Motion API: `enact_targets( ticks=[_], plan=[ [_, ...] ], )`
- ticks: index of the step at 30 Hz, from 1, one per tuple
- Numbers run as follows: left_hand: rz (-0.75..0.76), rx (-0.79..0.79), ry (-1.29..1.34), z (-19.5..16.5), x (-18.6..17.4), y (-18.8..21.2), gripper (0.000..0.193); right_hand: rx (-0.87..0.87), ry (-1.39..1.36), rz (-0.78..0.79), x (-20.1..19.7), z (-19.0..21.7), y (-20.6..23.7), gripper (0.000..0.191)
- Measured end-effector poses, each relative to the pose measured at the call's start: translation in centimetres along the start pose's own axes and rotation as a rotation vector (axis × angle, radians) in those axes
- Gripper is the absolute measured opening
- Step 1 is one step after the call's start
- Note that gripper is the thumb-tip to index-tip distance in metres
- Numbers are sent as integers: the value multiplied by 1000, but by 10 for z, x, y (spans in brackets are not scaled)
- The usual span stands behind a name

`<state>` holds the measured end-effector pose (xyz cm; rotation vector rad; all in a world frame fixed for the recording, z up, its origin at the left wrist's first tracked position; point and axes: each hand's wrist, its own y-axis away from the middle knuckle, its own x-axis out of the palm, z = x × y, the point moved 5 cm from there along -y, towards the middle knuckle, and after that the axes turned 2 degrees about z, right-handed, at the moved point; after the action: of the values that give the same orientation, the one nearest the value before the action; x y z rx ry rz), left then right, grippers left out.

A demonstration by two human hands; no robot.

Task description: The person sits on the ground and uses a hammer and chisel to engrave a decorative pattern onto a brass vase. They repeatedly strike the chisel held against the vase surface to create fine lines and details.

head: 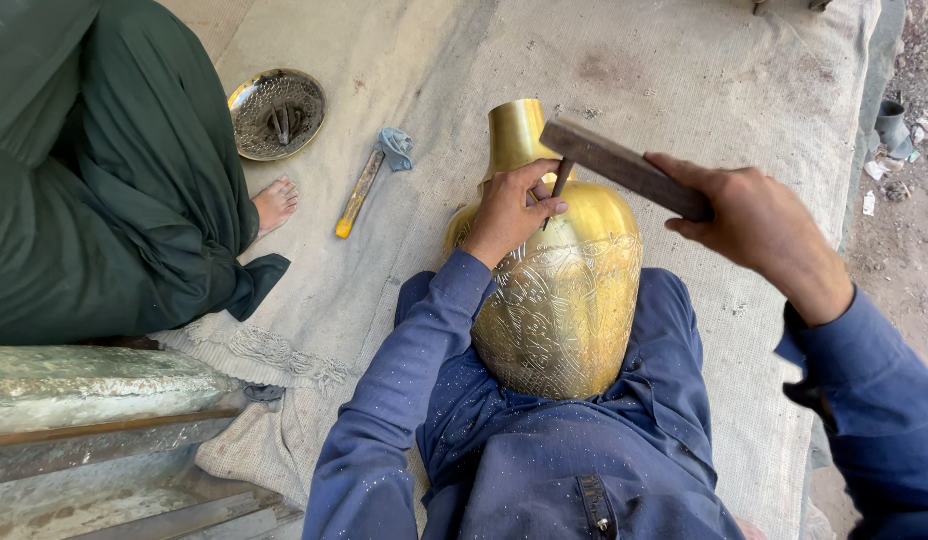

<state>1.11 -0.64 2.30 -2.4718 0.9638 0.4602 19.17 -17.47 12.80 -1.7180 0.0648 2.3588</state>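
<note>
A large brass vase [564, 300] with engraved patterns lies in my lap, its neck pointing away from me. My left hand [509, 212] rests on the vase's shoulder and pinches a small dark chisel [559, 180] against the metal. My right hand [749, 215] grips a wooden hammer bar [619, 165], whose far end sits at the top of the chisel. My blue sleeves and trousers frame the vase.
Another person in dark green clothing [94, 170] sits at the left, a bare foot [274, 205] on the cloth. A round metal dish [277, 113] with small tools and a yellow-handled tool [364, 185] lie on the burlap mat [684, 70]. A metal ledge [94, 390] is lower left.
</note>
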Motion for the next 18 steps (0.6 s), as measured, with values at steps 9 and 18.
enact_targets(
  ticks=[9,18],
  plan=[
    [-43,-29,29,4,3,4,52,-63,43,-24,-1,0,-8,77],
    [-87,-38,8,-4,0,11,48,-154,-105,-124,-5,7,-15,77]
  ],
)
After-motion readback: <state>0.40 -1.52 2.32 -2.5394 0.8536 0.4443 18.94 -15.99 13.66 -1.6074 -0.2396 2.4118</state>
